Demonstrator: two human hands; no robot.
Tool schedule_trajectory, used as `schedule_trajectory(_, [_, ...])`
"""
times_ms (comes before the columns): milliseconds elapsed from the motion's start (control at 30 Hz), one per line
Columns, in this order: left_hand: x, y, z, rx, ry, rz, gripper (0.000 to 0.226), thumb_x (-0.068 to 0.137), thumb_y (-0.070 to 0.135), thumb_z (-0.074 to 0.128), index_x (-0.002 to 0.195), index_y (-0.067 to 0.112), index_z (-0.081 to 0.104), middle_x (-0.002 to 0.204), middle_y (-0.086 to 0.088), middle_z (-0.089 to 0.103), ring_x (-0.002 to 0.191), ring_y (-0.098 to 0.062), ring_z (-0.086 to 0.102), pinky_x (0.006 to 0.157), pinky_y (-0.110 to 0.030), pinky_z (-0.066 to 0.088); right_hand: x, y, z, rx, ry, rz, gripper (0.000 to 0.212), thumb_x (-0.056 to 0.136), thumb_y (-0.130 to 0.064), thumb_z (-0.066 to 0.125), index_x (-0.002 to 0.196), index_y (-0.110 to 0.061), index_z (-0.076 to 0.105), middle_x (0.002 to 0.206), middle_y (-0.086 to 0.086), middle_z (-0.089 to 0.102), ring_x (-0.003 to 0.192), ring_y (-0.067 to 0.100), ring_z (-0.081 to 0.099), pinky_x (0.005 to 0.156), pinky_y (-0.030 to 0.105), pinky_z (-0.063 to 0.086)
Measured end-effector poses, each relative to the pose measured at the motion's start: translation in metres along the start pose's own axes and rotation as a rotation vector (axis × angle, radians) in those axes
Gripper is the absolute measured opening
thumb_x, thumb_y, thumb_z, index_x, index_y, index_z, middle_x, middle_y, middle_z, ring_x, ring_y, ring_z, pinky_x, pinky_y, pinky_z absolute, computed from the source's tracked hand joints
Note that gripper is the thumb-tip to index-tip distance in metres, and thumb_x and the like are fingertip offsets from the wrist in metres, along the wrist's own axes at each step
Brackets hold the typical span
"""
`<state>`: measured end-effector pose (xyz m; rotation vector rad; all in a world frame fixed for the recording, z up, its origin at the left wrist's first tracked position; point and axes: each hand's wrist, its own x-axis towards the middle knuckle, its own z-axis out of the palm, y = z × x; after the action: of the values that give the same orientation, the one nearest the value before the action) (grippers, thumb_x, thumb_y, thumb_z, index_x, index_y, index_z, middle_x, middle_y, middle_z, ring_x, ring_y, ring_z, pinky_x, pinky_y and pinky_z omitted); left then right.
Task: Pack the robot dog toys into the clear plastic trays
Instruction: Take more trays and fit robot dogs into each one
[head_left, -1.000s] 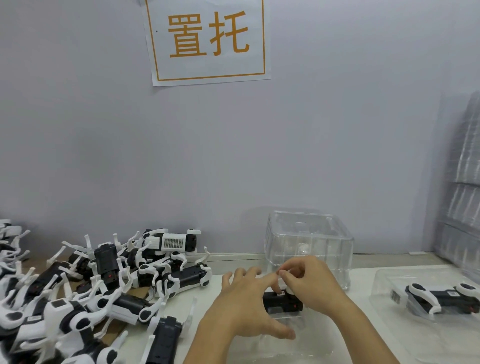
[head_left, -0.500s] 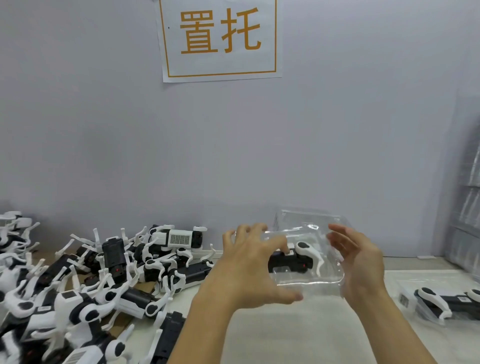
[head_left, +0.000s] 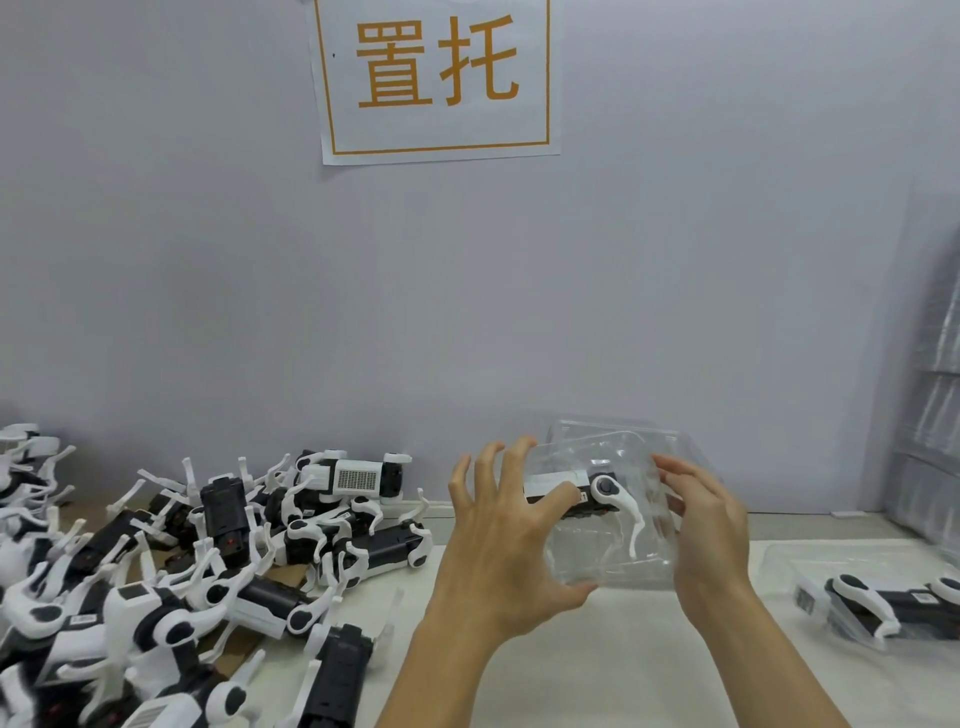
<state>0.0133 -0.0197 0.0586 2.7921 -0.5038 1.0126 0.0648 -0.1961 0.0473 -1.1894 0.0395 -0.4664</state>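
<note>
- Clear plastic tray (head_left: 613, 525) held above the bench (head_left: 623, 665), robot dog toy (head_left: 582, 496) inside.
- Left hand (head_left: 506, 540) grips tray's left side, fingers spread and curled.
- Right hand (head_left: 709, 525) grips its right side.
- Loose robot dogs pile (head_left: 171, 561) left; packed tray (head_left: 883, 597) right.

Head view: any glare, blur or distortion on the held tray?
Head view: soft even light; faint reflections on the clear tray, the dog inside still legible; wide-angle bowing at the right edge; left hand and right hand fairly sharp; no hard shadows.

Both hands (head_left: 506, 545) holding clear tray (head_left: 602, 561), toy dog (head_left: 587, 496) inside
</note>
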Motion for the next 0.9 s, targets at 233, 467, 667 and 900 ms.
schedule_trajectory(233, [0.001, -0.002, 0.003, 0.005, 0.04, -0.025, 0.065, 0.057, 0.067, 0.075, 0.111, 0.038, 0.055, 0.15, -0.01, 0.033, 0.139, -0.039, 0.028, 0.114, -0.06, 0.015, -0.007, -0.004, 0.0, -0.081, -0.182, -0.058, 0.018, 0.094, -0.036, 0.058, 0.102, -0.034, 0.074, 0.112, -0.007, 0.071, 0.105, 0.014, 0.062, 0.085, 0.033, 0.046])
schedule_trajectory(467, [0.001, -0.006, 0.004, 0.022, 0.049, -0.04, 0.064, 0.059, 0.069, 0.071, 0.112, 0.038, 0.053, 0.151, -0.008, 0.029, 0.141, -0.038, 0.022, 0.115, -0.054, 0.002, -0.015, -0.002, 0.008, -0.251, -0.325, -0.171, 0.041, 0.086, -0.034, 0.075, 0.12, -0.046, 0.057, 0.12, -0.015, 0.059, 0.117, 0.009, 0.057, 0.085, 0.026, 0.046])
schedule_trajectory(667, [0.001, -0.007, 0.007, 0.021, 0.049, -0.031, 0.063, 0.062, 0.071, 0.066, 0.114, 0.039, 0.051, 0.153, -0.007, 0.025, 0.143, -0.037, 0.018, 0.116, -0.054, 0.002, -0.014, -0.002, 0.007, -0.235, -0.308, -0.172, 0.041, 0.086, -0.033, 0.074, 0.121, -0.046, 0.057, 0.12, -0.015, 0.059, 0.114, 0.009, 0.059, 0.079, 0.023, 0.046])
schedule_trajectory(900, [-0.001, -0.018, -0.001, -0.315, 0.112, -0.163, 0.068, 0.054, 0.078, 0.064, 0.113, 0.045, 0.056, 0.149, 0.007, 0.027, 0.142, -0.017, 0.016, 0.114, -0.036, 0.005, -0.005, -0.019, 0.002, 0.151, -0.322, 0.036, 0.027, 0.099, -0.037, 0.05, 0.117, -0.03, 0.07, 0.12, 0.002, 0.069, 0.111, 0.023, 0.068, 0.087, 0.037, 0.049])
